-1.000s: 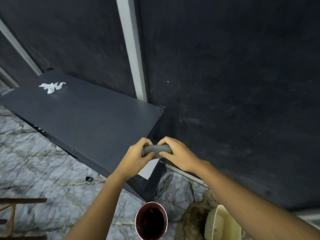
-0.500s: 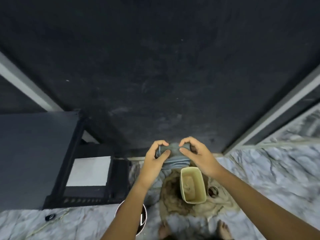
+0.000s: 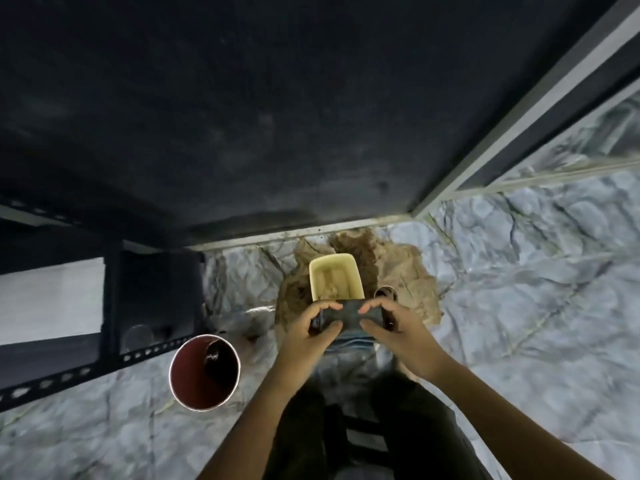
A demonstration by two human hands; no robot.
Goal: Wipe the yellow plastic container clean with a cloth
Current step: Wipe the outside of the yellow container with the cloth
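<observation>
Grey cloth [image 3: 348, 315] is pinched by left hand [image 3: 313, 336] and right hand [image 3: 398, 329] over the yellow container [image 3: 334, 277].

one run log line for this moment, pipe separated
left hand grips cloth | right hand grips cloth | yellow container on floor, dirty inside, not yet wiped | red cup beside

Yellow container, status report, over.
Both hands, left and right, grip the cloth. Container dirty on floor, untouched. Nothing in the way.
</observation>
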